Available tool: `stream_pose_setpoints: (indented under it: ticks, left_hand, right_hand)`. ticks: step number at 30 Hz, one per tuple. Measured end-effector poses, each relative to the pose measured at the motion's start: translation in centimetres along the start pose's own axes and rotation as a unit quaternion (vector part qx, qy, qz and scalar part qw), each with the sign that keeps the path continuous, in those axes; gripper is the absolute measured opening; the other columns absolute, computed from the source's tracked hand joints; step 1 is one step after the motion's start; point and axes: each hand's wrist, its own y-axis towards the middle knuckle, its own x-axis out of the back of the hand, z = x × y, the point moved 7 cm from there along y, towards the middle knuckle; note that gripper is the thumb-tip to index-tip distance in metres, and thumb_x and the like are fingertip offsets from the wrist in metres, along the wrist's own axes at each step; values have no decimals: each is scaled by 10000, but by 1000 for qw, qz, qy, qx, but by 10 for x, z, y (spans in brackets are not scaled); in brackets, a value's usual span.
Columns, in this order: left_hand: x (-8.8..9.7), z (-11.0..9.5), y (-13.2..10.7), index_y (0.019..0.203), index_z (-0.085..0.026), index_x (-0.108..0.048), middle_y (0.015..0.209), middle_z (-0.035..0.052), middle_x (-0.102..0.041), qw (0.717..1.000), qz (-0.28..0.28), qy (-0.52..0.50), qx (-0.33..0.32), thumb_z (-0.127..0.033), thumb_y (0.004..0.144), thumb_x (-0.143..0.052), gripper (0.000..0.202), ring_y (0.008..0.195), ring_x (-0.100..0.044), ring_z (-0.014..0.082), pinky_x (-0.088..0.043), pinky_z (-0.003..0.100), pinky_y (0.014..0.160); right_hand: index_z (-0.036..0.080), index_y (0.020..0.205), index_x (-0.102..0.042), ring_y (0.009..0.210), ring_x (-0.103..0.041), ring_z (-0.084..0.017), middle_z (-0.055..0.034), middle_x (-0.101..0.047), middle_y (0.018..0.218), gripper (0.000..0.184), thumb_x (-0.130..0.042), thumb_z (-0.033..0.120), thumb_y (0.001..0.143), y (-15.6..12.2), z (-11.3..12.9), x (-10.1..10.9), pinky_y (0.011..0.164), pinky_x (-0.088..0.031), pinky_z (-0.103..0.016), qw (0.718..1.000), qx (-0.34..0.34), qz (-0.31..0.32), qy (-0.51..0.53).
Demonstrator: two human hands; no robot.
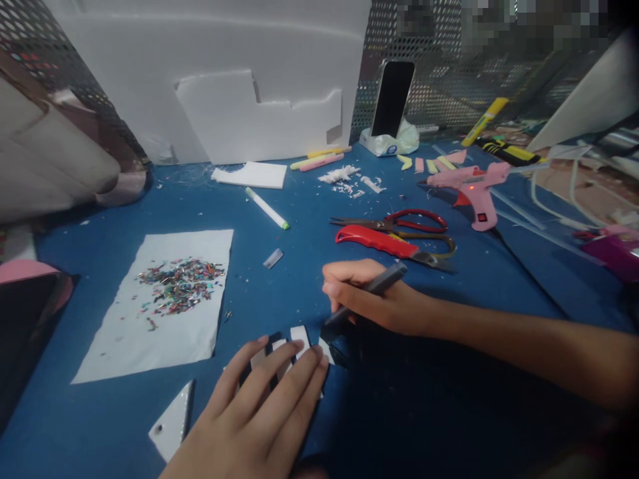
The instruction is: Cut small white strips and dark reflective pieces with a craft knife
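Observation:
My left hand (264, 412) lies with its fingers stretched out over a small white piece with black stripes (298, 334), pressing it against the blue table. Much of that piece is hidden under the fingers. My right hand (372, 293) is closed around a black marker (388, 278). The marker points down and left, its lower end at the right side of the striped piece; the tip itself is too dark to make out. To the left of my left hand is a white triangular piece (172, 419) with a dark spot.
White paper (204, 346) with colourful bits lies left. Beyond my right hand are a red-handled cutter (377, 241), scissors (419, 219) and a pink glue gun (479, 189) with its cord. A white-green pen (267, 208), foam scraps (342, 174) and a propped phone (393, 100) are farther back.

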Motion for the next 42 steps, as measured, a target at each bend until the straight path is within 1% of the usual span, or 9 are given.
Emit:
stream_pose_setpoints:
  ticks: [3,8,15,17,20,24,27,33,42]
  left_hand:
    - [1,0,0,1320,-150,-480,1357,49,-508,1000,-5,0,0,-612,878,-441,641,1210,-434,266,-99,474,1147]
    - [0,-1,0,1331,-138,-466,1355,52,-511,1000,0,-3,-2,-602,880,-451,648,1206,-438,266,-108,470,1144]
    - [-2,1,-1,1319,-173,-481,1356,21,-510,998,-20,-38,45,-593,908,-391,595,1226,-430,248,-114,448,1151]
    - [-1,1,-1,1312,-166,-491,1352,31,-512,999,-19,-30,37,-597,901,-402,602,1222,-433,254,-116,453,1149]
    - [-1,-2,0,1313,-155,-490,1359,48,-502,1000,-3,-10,7,-593,888,-437,612,1215,-438,260,-118,460,1145]
    - [-1,-1,-1,1318,-166,-483,1363,37,-498,999,-15,-21,23,-600,892,-422,611,1222,-432,252,-121,451,1146]
    - [-2,1,-2,1312,-180,-489,1358,24,-502,998,-22,-36,46,-584,912,-386,578,1230,-426,244,-117,448,1149]
    - [1,-1,0,1327,-148,-473,1361,59,-499,1000,8,-5,-3,-595,873,-467,638,1216,-432,265,-106,456,1146]
    - [2,2,1,1316,-161,-486,1361,40,-498,1000,-7,-15,21,-606,885,-428,622,1228,-414,252,-88,447,1155]
  right_hand:
    - [127,610,-489,487,-423,-53,41,-421,553,424,-429,335,975,0,0,-2,454,-324,-182,1000,-2,13,0]
    - [125,634,-499,506,-443,-53,40,-434,578,405,-447,347,969,0,0,-1,471,-340,-179,1000,3,-2,1]
    - [125,630,-497,518,-441,-59,35,-438,579,421,-436,364,971,0,1,1,485,-345,-187,1000,1,-7,-3]
    - [128,592,-479,496,-415,-55,38,-423,551,458,-419,367,977,0,0,-1,470,-328,-188,1000,-1,2,-4]
    - [130,643,-499,517,-441,-60,38,-430,584,409,-436,366,970,0,0,1,483,-348,-186,1000,0,-11,1]
    - [130,601,-479,503,-414,-56,40,-422,557,445,-423,364,975,0,0,-1,478,-334,-189,1000,-2,-1,-4]
    - [129,636,-499,509,-428,-58,39,-432,579,417,-432,368,971,0,0,0,480,-338,-189,1000,-6,-8,-5]
    - [132,611,-495,514,-424,-61,36,-433,585,425,-439,357,968,1,-1,0,484,-332,-195,1000,-1,-2,0]
    - [136,625,-498,518,-414,-69,37,-421,580,424,-438,381,966,1,-2,1,486,-327,-203,1000,2,-10,2]
